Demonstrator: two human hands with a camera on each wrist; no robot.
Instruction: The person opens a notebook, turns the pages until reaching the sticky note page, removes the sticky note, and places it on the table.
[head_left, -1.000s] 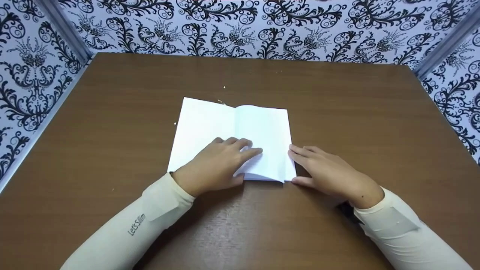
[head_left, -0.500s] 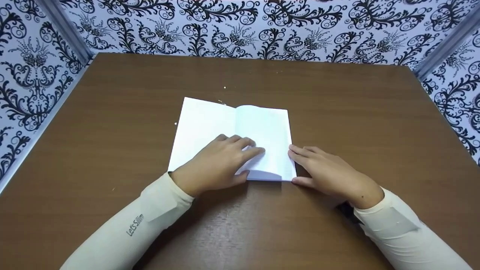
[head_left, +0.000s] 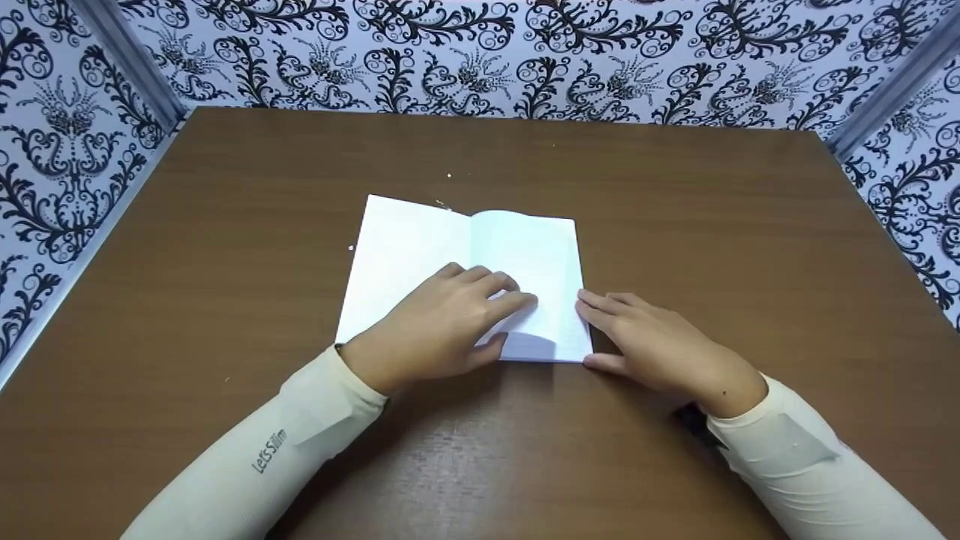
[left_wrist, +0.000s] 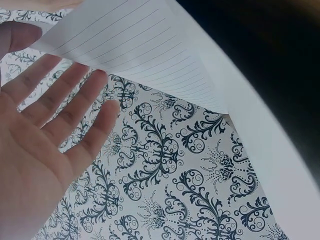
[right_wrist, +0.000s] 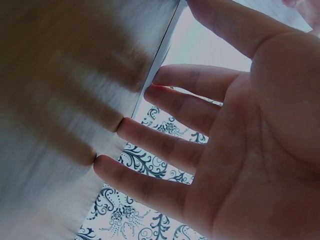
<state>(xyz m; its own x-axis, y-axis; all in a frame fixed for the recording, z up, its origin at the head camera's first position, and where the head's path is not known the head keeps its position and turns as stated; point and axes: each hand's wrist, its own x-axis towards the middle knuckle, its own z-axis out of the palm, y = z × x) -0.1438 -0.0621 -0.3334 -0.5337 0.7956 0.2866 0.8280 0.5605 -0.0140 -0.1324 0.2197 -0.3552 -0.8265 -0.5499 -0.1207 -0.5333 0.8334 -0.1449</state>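
Observation:
A white notebook (head_left: 412,240) lies spread on the brown table, its right-hand page bulging near the fold. Ruled lines show on its curved page (left_wrist: 145,40) in the left wrist view. My left hand (head_left: 442,322) is over the lower middle of the notebook, fingers slightly bent, thumb near the bottom edge. In the left wrist view its fingertips meet the page, with the thumb apart from them. My right hand (head_left: 652,337) rests at the notebook's right edge, fingers extended; its index finger and thumb touch that edge and the lower right corner.
The brown table (head_left: 675,195) extends around the notebook on every side. Small white bits lie beyond and left of the notebook. Panels of black-and-white patterned wallpaper (head_left: 465,60) stand behind the table and along both sides.
My left hand has slid slightly right and away from me across the page. The upper page's loose lower right edge has shifted left. My right hand has stayed in place.

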